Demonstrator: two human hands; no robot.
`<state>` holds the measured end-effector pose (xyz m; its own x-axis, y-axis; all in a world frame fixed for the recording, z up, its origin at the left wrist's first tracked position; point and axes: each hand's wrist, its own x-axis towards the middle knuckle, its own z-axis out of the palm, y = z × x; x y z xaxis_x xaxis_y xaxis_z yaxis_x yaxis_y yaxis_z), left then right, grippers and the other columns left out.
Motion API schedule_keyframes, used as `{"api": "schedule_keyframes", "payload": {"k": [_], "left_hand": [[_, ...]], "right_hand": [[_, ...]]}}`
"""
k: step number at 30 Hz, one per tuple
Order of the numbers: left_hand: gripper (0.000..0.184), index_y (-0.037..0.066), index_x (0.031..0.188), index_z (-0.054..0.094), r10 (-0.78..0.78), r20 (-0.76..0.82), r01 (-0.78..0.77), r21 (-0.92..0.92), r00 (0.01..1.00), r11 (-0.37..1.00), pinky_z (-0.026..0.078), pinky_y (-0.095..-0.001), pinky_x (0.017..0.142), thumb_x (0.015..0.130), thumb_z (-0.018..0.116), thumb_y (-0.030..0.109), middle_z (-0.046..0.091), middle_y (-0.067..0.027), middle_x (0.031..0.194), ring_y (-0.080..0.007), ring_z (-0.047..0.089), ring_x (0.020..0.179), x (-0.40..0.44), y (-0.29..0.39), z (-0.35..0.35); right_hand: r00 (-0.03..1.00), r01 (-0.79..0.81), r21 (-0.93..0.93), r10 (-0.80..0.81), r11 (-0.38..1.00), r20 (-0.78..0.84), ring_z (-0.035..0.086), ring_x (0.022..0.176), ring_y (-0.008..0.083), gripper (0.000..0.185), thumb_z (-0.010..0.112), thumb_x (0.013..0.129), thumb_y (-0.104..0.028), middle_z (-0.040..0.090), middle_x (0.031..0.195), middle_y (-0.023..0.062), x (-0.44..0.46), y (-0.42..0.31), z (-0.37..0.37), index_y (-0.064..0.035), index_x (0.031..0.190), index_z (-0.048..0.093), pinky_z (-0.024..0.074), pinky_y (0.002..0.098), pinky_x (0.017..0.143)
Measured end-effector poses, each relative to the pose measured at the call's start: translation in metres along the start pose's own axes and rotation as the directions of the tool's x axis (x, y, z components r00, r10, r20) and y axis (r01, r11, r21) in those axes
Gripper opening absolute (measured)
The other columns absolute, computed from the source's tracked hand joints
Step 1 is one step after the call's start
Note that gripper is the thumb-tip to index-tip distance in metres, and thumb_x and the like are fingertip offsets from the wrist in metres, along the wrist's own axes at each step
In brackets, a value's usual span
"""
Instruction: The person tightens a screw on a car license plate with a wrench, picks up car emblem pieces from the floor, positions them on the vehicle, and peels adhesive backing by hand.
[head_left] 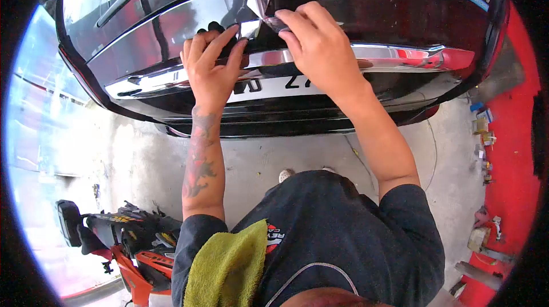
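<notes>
A chrome three-diamond car emblem (258, 3) sits on the dark, glossy tailgate (189, 27) of a car. At its lower left diamond, my left hand (210, 67) has thumb and forefinger closed about the edge. On the other side, my right hand (321, 47) pinches the lower right diamond, whose outer part is hidden by the fingertips. Just under both hands runs a chrome trim strip (400, 57). Below that, a white number plate (274, 87) is partly covered by my right wrist.
A yellow-green towel (226, 267) hangs over my left shoulder. An orange and black motorbike (134, 250) stands behind at the left. Small items line the red wall (512, 152) at the right. A thin cord (361, 161) lies on the concrete floor (251, 158).
</notes>
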<state>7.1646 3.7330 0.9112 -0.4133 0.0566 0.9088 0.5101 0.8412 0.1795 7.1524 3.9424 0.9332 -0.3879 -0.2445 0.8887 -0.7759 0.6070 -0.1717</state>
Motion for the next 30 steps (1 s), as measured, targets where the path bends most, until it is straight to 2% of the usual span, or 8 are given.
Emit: {"api": "schedule_keyframes", "payload": {"k": [4, 12, 16, 19, 30], "left_hand": [[0.031, 0.013, 0.1, 0.078, -0.006, 0.031, 0.006, 0.005, 0.999, 1.0, 0.045, -0.0352, 0.081, 0.071, 0.085, 0.012, 0.063, -0.0032, 0.089, -0.0216, 0.058, 0.087, 0.003, 0.002, -0.002], [0.032, 0.011, 0.098, 0.078, -0.007, 0.048, 0.006, 0.015, 0.999, 1.0, 0.046, -0.0331, 0.078, 0.068, 0.085, 0.005, 0.064, -0.0051, 0.089, -0.0218, 0.058, 0.084, 0.003, 0.0, -0.003], [0.032, 0.009, 0.099, 0.077, -0.014, 0.058, 0.013, 0.032, 0.998, 0.999, 0.046, -0.0323, 0.078, 0.068, 0.084, 0.003, 0.064, -0.0054, 0.089, -0.0216, 0.058, 0.085, 0.004, 0.003, -0.004], [0.032, 0.008, 0.099, 0.077, -0.014, 0.06, 0.013, 0.021, 0.998, 1.0, 0.046, -0.032, 0.078, 0.068, 0.083, 0.001, 0.064, -0.0054, 0.089, -0.0217, 0.059, 0.086, 0.004, 0.004, -0.004], [0.031, 0.006, 0.1, 0.076, -0.039, 0.07, 0.035, 0.054, 0.997, 0.998, 0.048, -0.0315, 0.078, 0.071, 0.082, 0.0, 0.064, -0.0059, 0.088, -0.0215, 0.061, 0.086, -0.002, 0.002, -0.005]], "right_hand": [[0.998, 0.056, -0.029, -0.057, 0.998, -0.014, 0.06, 0.083, 0.026, 0.015, 0.062, 0.081, -0.006, 0.053, 0.086, 0.0091, -0.003, 0.008, 0.005, -0.0031, 0.096, 0.065, 0.0538, 0.037, 0.07], [0.991, 0.13, -0.024, -0.13, 0.991, -0.025, 0.06, 0.084, 0.0231, 0.022, 0.066, 0.074, -0.013, 0.054, 0.088, 0.0093, -0.003, 0.014, 0.003, -0.0007, 0.092, 0.065, 0.0545, 0.031, 0.07], [0.985, 0.167, -0.029, -0.168, 0.985, -0.032, 0.061, 0.082, 0.0228, 0.023, 0.067, 0.073, -0.015, 0.054, 0.088, 0.0087, -0.001, 0.016, 0.0, -0.0004, 0.091, 0.065, 0.0545, 0.0324, 0.068], [0.991, 0.133, 0.016, -0.132, 0.991, -0.026, 0.06, 0.082, 0.0225, 0.022, 0.067, 0.074, -0.016, 0.054, 0.087, 0.0078, -0.001, 0.015, 0.0, -0.0012, 0.089, 0.064, 0.0537, 0.0318, 0.068], [0.986, 0.155, -0.009, -0.155, 0.988, -0.058, 0.058, 0.082, 0.0203, 0.016, 0.065, 0.076, -0.017, 0.053, 0.085, 0.0064, -0.003, 0.018, 0.005, -0.0036, 0.086, 0.064, 0.0511, 0.0304, 0.068]]}}
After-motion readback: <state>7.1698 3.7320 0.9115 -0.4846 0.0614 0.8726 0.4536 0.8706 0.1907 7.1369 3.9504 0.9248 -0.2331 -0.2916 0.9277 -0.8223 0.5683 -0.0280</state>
